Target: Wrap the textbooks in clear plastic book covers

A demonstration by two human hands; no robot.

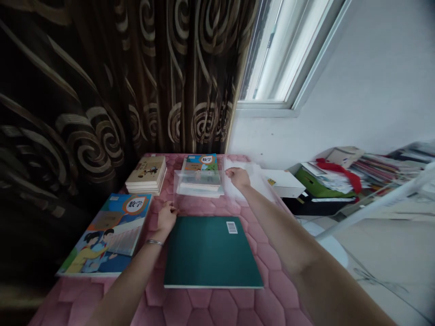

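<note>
A clear plastic book cover (pixel 195 206) is stretched between my two hands, above the far side of a green book. My left hand (pixel 166 217), with a bracelet on its wrist, pinches the cover's lower left corner. My right hand (pixel 238 176) is closed on its right side, farther off and higher. The green book (pixel 210 253) lies flat with its barcode label (pixel 231 227) face up. Through the cover I see a stack of books topped by a blue textbook (pixel 207 159). More translucent sheets (pixel 243 181) lie behind my right hand.
On the left lies a large blue textbook (pixel 115 217), with a short stack of tan books (pixel 146 174) behind it. All rest on a pink hexagon-patterned surface (pixel 210 305). A dark curtain (pixel 163 77) hangs behind. At right are a white box (pixel 285 183) and piled papers (pixel 329 176).
</note>
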